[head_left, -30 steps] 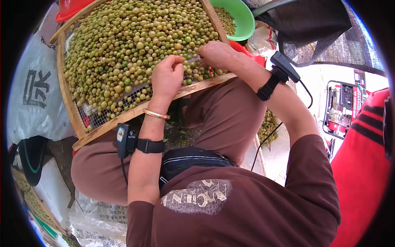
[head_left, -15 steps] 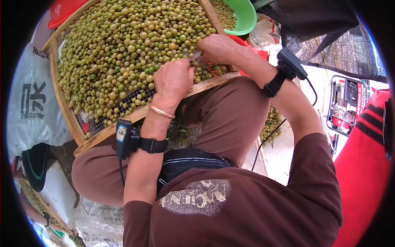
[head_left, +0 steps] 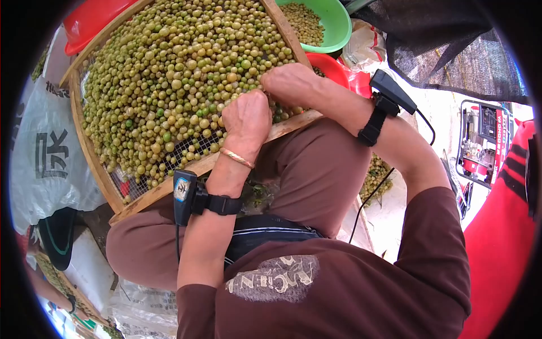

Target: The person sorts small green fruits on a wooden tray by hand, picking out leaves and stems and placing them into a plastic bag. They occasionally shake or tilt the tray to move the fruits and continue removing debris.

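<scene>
Small round green-yellow fruits (head_left: 164, 85) lie spread over a wooden-framed mesh screen (head_left: 286, 29), which slopes above my bent knees. My left hand (head_left: 247, 116), with a twisted bracelet at the wrist, is curled closed over the fruits near the lower right of the screen. Just beside it is my right hand (head_left: 291, 85), also curled in, close to the right corner of the frame. Both sets of fingertips are turned down and hidden, so whatever they hold cannot be made out.
A green basin (head_left: 340, 35) of similar fruits stands behind the screen's right corner, with a red basin (head_left: 333, 69) below it. Another red container (head_left: 93, 20) is at the upper left. A red-framed machine (head_left: 481, 141) stands far right. Another person's forearm (head_left: 53, 289) shows at lower left.
My left hand has shifted right and slightly down, and my right hand slightly left and down, so they are closer together. More of the red basin shows behind my right wrist.
</scene>
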Demonstrator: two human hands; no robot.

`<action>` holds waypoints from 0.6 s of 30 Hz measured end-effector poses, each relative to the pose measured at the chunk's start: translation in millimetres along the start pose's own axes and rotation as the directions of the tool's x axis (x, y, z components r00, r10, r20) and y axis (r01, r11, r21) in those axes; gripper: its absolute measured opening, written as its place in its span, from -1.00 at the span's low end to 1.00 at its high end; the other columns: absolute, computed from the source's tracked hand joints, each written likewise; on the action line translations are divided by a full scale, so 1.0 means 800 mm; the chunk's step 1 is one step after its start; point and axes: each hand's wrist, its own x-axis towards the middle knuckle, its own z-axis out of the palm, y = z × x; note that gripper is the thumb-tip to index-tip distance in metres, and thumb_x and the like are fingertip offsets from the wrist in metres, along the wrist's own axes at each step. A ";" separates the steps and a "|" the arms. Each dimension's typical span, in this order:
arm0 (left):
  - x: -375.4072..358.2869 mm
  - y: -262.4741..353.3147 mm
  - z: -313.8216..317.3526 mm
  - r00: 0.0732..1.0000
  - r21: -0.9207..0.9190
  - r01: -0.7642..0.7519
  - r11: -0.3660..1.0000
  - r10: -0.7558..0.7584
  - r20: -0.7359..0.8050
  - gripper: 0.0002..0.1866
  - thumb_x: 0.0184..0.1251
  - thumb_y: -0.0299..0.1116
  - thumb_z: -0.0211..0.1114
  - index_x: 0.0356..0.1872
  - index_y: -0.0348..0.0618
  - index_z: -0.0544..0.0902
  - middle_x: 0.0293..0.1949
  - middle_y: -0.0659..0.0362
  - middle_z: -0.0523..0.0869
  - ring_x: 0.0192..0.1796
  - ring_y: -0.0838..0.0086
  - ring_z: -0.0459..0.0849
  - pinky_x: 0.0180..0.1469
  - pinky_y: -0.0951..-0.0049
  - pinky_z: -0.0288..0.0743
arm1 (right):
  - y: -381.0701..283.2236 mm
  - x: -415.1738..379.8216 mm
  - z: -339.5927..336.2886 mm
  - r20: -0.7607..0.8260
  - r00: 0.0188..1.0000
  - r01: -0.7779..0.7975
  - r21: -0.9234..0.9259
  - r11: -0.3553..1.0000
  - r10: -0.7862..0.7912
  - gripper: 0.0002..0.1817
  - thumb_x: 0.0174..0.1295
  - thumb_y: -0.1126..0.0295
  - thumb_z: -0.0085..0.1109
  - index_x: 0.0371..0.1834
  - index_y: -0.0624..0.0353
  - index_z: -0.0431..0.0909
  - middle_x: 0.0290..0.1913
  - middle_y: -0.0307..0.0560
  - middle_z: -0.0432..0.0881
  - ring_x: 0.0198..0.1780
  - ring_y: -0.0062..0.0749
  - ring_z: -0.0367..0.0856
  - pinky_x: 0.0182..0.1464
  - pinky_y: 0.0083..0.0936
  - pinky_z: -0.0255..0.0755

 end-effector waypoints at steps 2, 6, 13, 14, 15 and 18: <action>0.003 0.004 0.004 1.000 -0.005 0.010 1.000 -0.010 0.011 -0.83 -0.02 -0.36 0.17 -0.50 -0.24 0.63 -0.49 -0.07 0.66 -0.40 0.06 0.66 -0.35 0.13 0.54 | -0.001 -0.003 -0.006 0.052 0.999 -0.013 -0.019 1.000 0.014 -0.87 -0.10 0.43 0.13 -0.51 0.20 0.64 -0.41 0.07 0.65 -0.35 -0.08 0.65 -0.33 -0.26 0.53; 0.007 0.003 0.005 1.000 -0.020 0.024 1.000 -0.024 -0.004 -0.84 -0.06 -0.37 0.17 -0.53 -0.24 0.63 -0.49 -0.09 0.66 -0.41 0.05 0.67 -0.35 0.14 0.54 | 0.015 -0.007 -0.013 -0.037 0.999 -0.011 0.202 0.979 0.018 -0.86 -0.06 0.43 0.09 -0.50 0.30 0.55 -0.51 0.08 0.61 -0.44 -0.16 0.63 -0.39 -0.36 0.50; 0.006 0.001 0.007 0.998 -0.081 -0.013 0.997 0.008 -0.062 -0.88 -0.02 -0.44 0.14 -0.51 -0.25 0.60 -0.54 -0.09 0.64 -0.43 0.05 0.66 -0.38 0.14 0.53 | 0.038 -0.030 -0.016 0.176 0.971 -0.195 0.974 0.115 0.160 -0.83 -0.04 0.47 0.04 -0.33 0.20 0.44 -0.27 -0.10 0.57 -0.40 -0.53 0.60 -0.53 -0.65 0.40; 0.006 0.000 0.010 0.998 -0.087 0.007 0.996 -0.013 -0.069 -0.89 -0.01 -0.43 0.14 -0.50 -0.24 0.59 -0.54 -0.08 0.64 -0.43 0.05 0.66 -0.38 0.14 0.53 | 0.035 -0.028 -0.012 0.199 0.970 -0.221 0.962 0.164 0.140 -0.83 -0.04 0.46 0.05 -0.34 0.21 0.44 -0.32 -0.13 0.57 -0.39 -0.54 0.60 -0.54 -0.66 0.40; 0.005 0.000 0.009 0.997 -0.094 0.030 0.995 -0.037 -0.072 -0.89 0.00 -0.42 0.14 -0.48 -0.23 0.57 -0.55 -0.08 0.64 -0.43 0.06 0.66 -0.38 0.14 0.53 | 0.030 -0.025 -0.010 0.227 0.967 -0.248 0.946 0.209 0.120 -0.84 -0.04 0.45 0.06 -0.35 0.22 0.44 -0.36 -0.15 0.57 -0.39 -0.55 0.60 -0.55 -0.68 0.39; 0.006 -0.002 0.007 0.998 -0.055 0.025 0.998 -0.028 -0.050 -0.90 0.02 -0.41 0.14 -0.47 -0.22 0.55 -0.53 -0.07 0.64 -0.43 0.06 0.66 -0.38 0.11 0.52 | 0.025 -0.011 0.000 0.092 0.987 -0.155 0.786 0.598 0.134 -0.84 -0.04 0.44 0.13 -0.39 0.27 0.52 -0.46 -0.08 0.60 -0.37 -0.34 0.62 -0.41 -0.49 0.45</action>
